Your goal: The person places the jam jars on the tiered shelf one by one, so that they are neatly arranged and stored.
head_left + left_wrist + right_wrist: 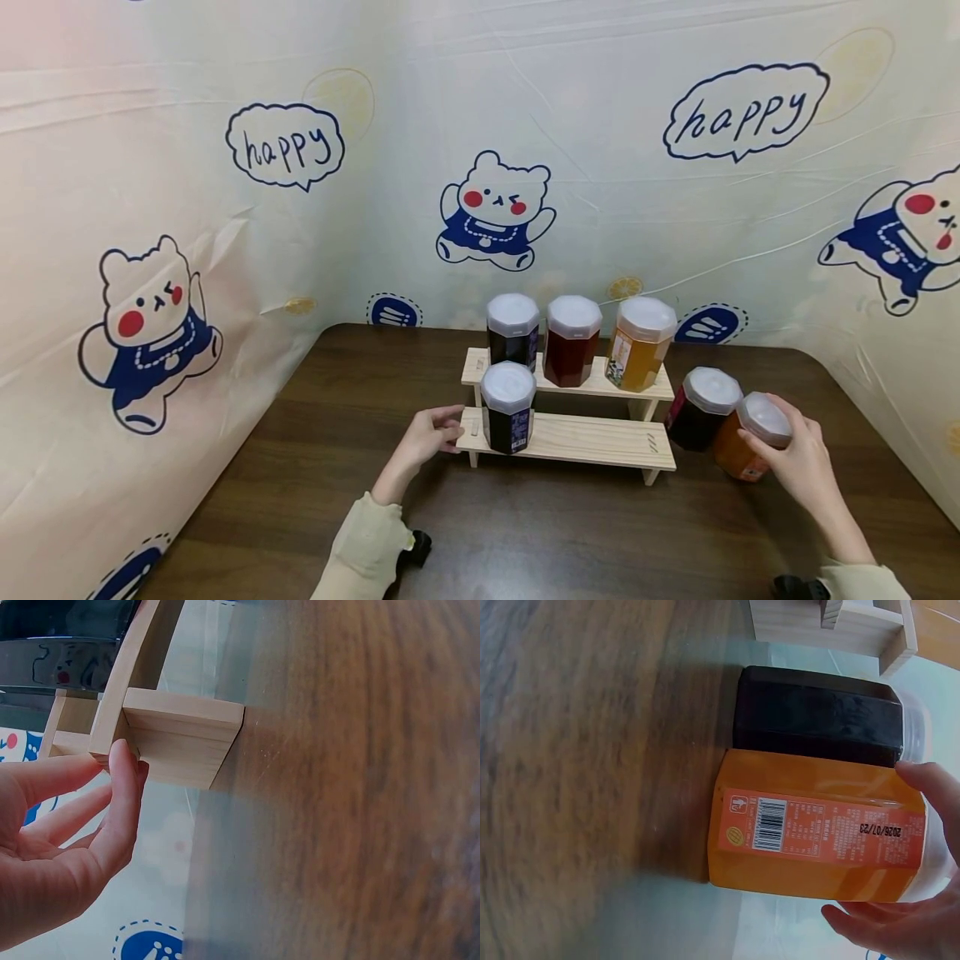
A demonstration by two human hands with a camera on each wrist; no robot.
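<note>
My left hand pinches the left end of the lower shelf of a two-tier wooden rack; in the left wrist view thumb and fingertips meet at the board's corner. At the right, my right hand grips an orange jar around its whitish lid, thumb on one side and fingers on the other. Beside that jar, close against it, stands a dark jar. One dark jar sits on the lower shelf's left end. The upper shelf bears a dark jar, a dark red jar and an amber jar.
A brown wooden table lies under everything. Behind it and at the sides hangs a pale curtain printed with bears and the word "happy". The rack's short legs stand on the tabletop.
</note>
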